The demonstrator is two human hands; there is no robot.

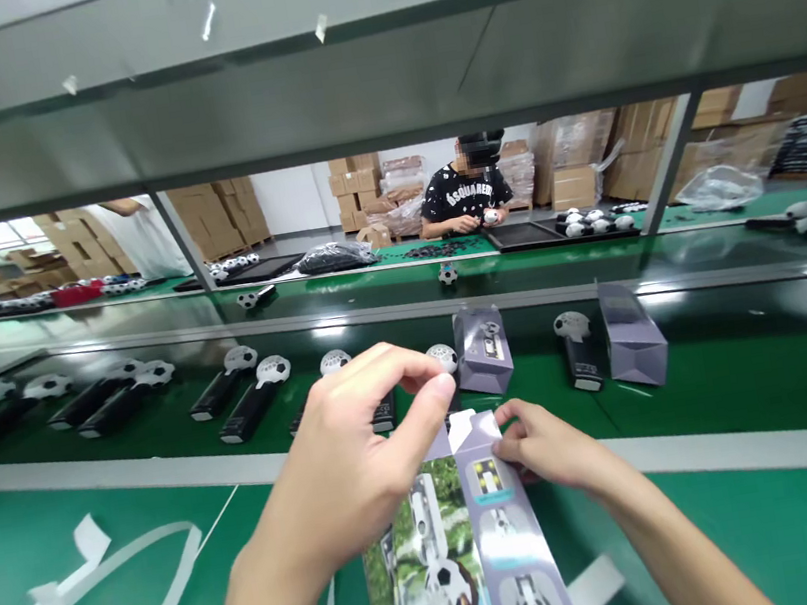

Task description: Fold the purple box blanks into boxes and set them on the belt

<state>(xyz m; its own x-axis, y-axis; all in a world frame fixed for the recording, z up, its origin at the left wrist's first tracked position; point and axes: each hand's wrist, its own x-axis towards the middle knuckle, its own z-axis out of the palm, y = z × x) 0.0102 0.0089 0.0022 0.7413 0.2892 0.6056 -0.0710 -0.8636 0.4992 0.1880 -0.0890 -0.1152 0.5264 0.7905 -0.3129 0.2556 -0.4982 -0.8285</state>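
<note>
A flat printed cardboard box (515, 539), purple on its side panel and with a ball picture on its front, lies before me with its end flap raised. My right hand (542, 444) grips its upper right edge between thumb and fingers. Over the box's upper left part hovers my left hand (354, 451), thumb and index finger curled together in a pinch. Anything between those fingertips is hidden. Just beyond the box, a football-topped black device (442, 357) is partly covered by my left hand. An upright purple box (484, 351) stands beside it.
Several football-topped devices (255, 400) line the dark green belt. Another purple box (634, 334) stands at right. White strips (149, 583) lie on the left bench. A shelf (373, 95) spans overhead. Across the belt a person (467, 192) holds a small ball-shaped part.
</note>
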